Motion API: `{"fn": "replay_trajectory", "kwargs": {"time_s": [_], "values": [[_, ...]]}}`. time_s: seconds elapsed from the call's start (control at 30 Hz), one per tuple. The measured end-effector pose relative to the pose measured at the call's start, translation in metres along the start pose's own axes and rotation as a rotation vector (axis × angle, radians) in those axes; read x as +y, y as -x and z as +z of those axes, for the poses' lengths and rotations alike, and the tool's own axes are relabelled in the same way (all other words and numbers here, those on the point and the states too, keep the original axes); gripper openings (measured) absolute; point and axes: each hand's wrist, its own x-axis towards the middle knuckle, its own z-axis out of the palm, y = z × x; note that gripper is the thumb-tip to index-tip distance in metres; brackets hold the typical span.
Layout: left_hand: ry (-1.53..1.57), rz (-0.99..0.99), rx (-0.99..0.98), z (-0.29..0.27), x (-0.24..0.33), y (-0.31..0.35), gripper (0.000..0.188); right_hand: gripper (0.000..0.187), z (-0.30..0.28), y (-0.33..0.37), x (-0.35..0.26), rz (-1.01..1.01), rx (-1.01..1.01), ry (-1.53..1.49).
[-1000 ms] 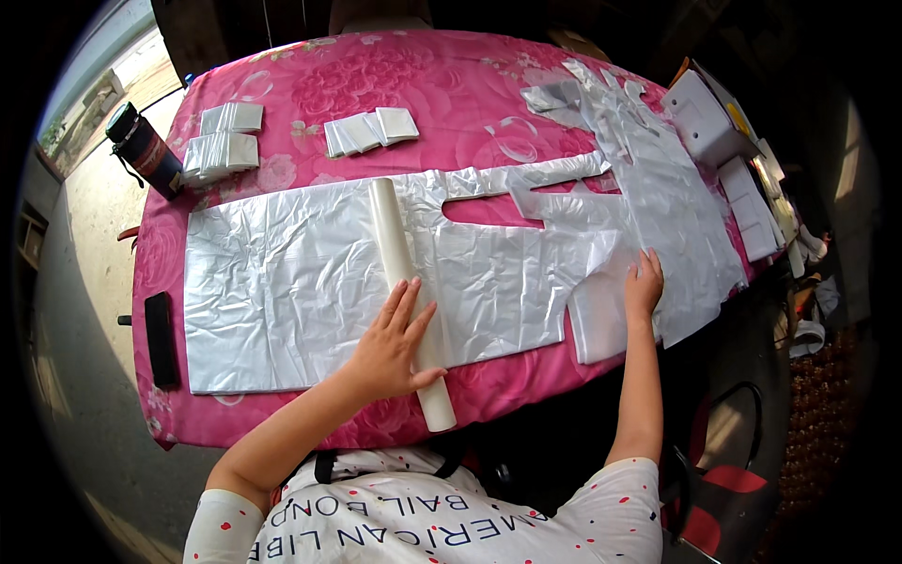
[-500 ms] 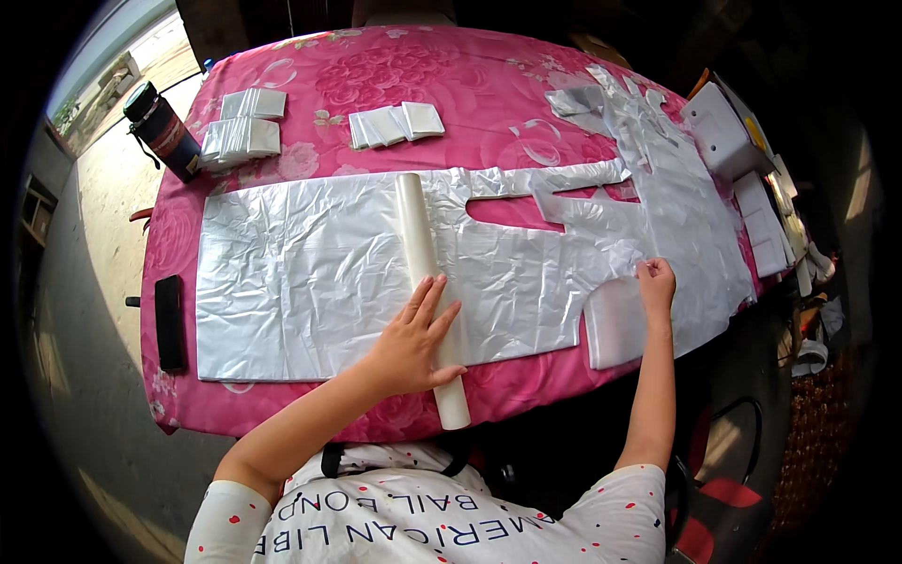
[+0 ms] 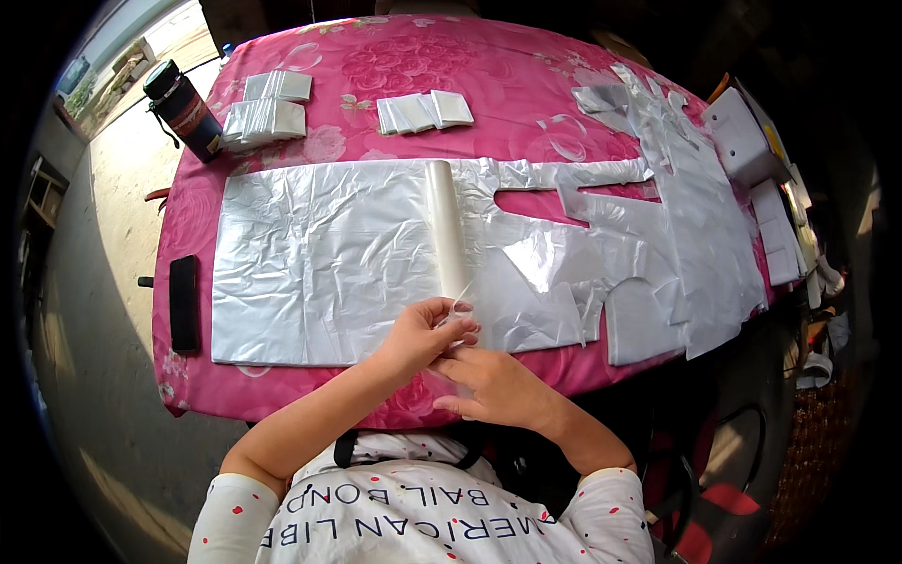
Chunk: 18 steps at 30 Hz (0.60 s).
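Note:
My left hand [image 3: 425,334] is closed in a pinch on thin clear plastic film [image 3: 554,256], just below the middle of the table. Right beside it, fingers touching or overlapping, my right hand [image 3: 493,383] curls round the film's near end; its fingertips are partly hidden. The film spreads away to the right, shiny and loose. Under it lie flattened whitish plastic vest bags [image 3: 324,254] with cut-out handles. A pale tube-like roll [image 3: 446,221] rests across the bags, its near end behind my left hand. At the right is a smaller folded piece of clear plastic [image 3: 641,324].
Folded plastic packets lie at the far left [image 3: 268,117] and far middle [image 3: 425,113]. A dark flask [image 3: 186,115] stands by the left edge, and a black phone [image 3: 184,303] lies nearer. White boxes [image 3: 742,136] line the right edge. Pink flowered cloth [image 3: 395,61] covers the table.
My left hand has left the roll and pinches the film. My right hand has come from the right side to meet it, and the film now lies lifted over the bags. The view has shifted slightly.

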Motion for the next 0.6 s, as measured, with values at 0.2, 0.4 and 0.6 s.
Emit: {"fn": "replay_trajectory", "kwargs": {"time_s": [0.2, 0.4, 0.6], "values": [[-0.087, -0.075, 0.113, -0.024, -0.003, 0.007, 0.024, 0.055, -0.037, -0.019, 0.034, 0.034, 0.49, 0.55], [-0.102, -0.065, 0.07, -0.032, -0.016, 0.003, 0.022, 0.06, -0.04, -0.009, 0.081, 0.371, 0.226, 0.329], [-0.134, -0.102, 0.102, -0.041, -0.013, 0.005, 0.02, 0.033, -0.057, 0.019, 0.098, 0.485, 0.405, -0.156]]}}
